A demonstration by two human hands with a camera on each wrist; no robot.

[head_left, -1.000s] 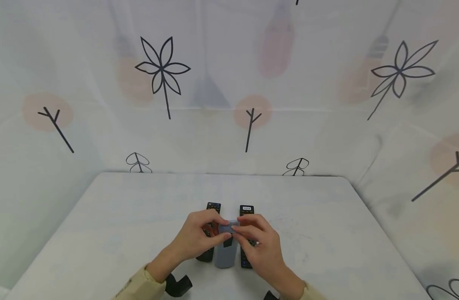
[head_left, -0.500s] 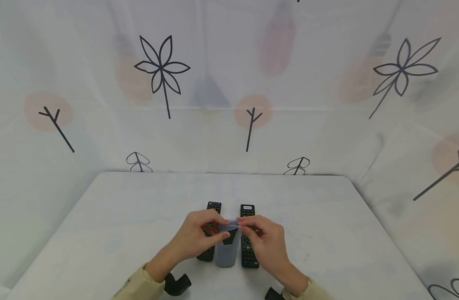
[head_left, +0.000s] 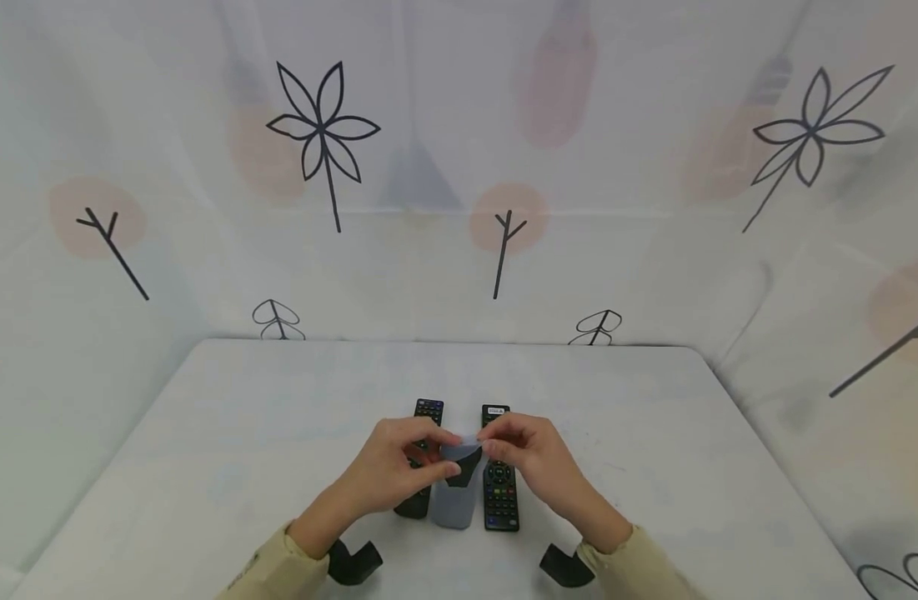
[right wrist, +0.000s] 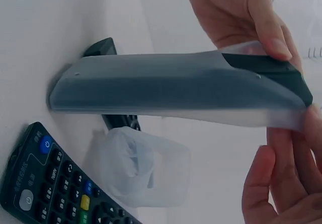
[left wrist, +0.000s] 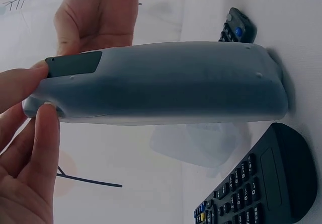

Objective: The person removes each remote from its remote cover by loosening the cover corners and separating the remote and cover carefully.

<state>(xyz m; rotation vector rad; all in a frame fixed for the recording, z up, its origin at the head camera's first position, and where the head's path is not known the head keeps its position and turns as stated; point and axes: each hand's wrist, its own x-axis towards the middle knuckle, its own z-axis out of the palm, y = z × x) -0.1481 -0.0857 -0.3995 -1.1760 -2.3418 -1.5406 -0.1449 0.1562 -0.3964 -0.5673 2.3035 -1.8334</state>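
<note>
A dark remote control in a translucent bluish sleeve stands tilted between my hands, its lower end on the table. My left hand pinches its upper end between thumb and fingers. Opposite, my right hand pinches the edge of the sleeve at the upper right corner. There the sleeve is drawn aside, and a bare dark patch of the remote shows in all views. How far the sleeve covers its far face is hidden in the head view.
On the white table, a black remote lies left of the held one and another black remote lies right. Behind sits a crumpled translucent plastic piece. A patterned cloth rises beyond the table's far edge.
My right hand has shifted slightly right and up, pulling the sleeve's edge. More of the dark remote is bared. My left hand keeps its grip nearly in place.
</note>
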